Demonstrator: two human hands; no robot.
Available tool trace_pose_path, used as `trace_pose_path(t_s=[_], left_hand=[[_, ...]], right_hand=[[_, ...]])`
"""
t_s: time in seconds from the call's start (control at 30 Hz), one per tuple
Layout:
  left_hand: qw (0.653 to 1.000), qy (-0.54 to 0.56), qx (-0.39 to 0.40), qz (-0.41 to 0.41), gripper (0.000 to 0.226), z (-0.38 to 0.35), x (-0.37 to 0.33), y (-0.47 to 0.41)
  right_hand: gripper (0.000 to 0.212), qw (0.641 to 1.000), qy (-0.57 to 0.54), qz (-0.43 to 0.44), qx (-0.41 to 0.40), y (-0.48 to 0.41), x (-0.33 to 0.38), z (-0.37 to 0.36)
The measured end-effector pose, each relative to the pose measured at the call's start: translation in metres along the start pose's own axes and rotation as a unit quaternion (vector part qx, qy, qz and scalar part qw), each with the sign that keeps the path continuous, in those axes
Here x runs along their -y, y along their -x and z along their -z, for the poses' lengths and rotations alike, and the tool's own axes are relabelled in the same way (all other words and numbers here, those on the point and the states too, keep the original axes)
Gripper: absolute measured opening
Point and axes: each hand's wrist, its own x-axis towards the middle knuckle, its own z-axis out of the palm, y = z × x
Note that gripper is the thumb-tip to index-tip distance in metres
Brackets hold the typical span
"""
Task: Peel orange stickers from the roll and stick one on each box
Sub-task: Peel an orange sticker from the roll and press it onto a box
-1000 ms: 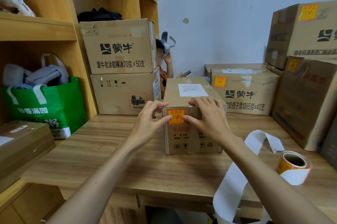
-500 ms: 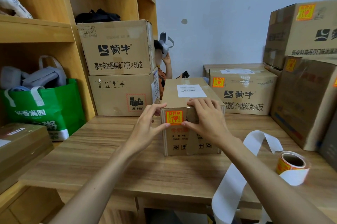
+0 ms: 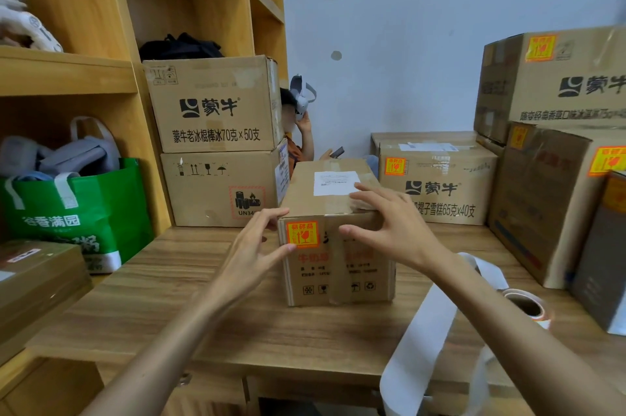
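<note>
A small brown box [image 3: 338, 266] stands in the middle of the wooden table [image 3: 210, 307]. An orange sticker [image 3: 302, 234] is stuck on the upper left of its front face. My left hand [image 3: 257, 243] is spread at the box's left front edge, thumb tip touching below the sticker. My right hand [image 3: 389, 222] hovers open at the box's upper right corner, fingers over the top, holding nothing. The sticker roll [image 3: 526, 307] lies on the table at the right, with a long white backing strip [image 3: 426, 348] trailing over the front edge.
Boxes with orange stickers are stacked at the right [image 3: 555, 77] and behind [image 3: 437, 185]. Two boxes [image 3: 210, 104] without orange stickers stand at the back left by the wooden shelves. A green bag [image 3: 74, 215] sits on a shelf. Another person [image 3: 299, 124] sits behind.
My right hand has lifted off the sticker and moved right to the box's upper right corner. My left hand stays at the left edge. The sticker now shows fully.
</note>
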Motion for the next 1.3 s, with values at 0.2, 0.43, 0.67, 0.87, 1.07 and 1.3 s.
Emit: trace_pose_path(t_s=[0.2, 0.43, 0.67, 0.87, 1.07, 1.3], left_hand=[[0.998, -0.042, 0.011, 0.040, 0.063, 0.046, 0.022, 0.022], [0.988, -0.105, -0.050, 0.097, 0.070, 0.077, 0.028, 0.032], [0.987, -0.114, -0.109, 0.028, 0.057, 0.059, -0.019, 0.057], [0.969, -0.215, -0.117, 0.029, 0.081, 0.044, -0.026, 0.066], [0.978, -0.173, -0.103, 0.060, 0.078, 0.055, -0.018, 0.065], [0.991, -0.078, 0.018, 0.109, 0.065, 0.094, 0.012, 0.039]], right_hand=[[0.074, 0.998, 0.001, -0.006, 0.056, 0.008, -0.007, 0.013], [0.071, 0.998, 0.044, 0.044, 0.029, 0.019, 0.042, -0.020], [0.061, 0.996, 0.070, 0.062, -0.017, 0.016, 0.089, -0.044], [0.046, 0.997, -0.054, 0.051, 0.036, 0.007, 0.086, -0.026], [0.046, 0.996, -0.058, -0.064, -0.015, -0.004, 0.019, -0.004], [0.066, 0.985, -0.021, -0.173, 0.014, -0.001, -0.049, 0.013]])
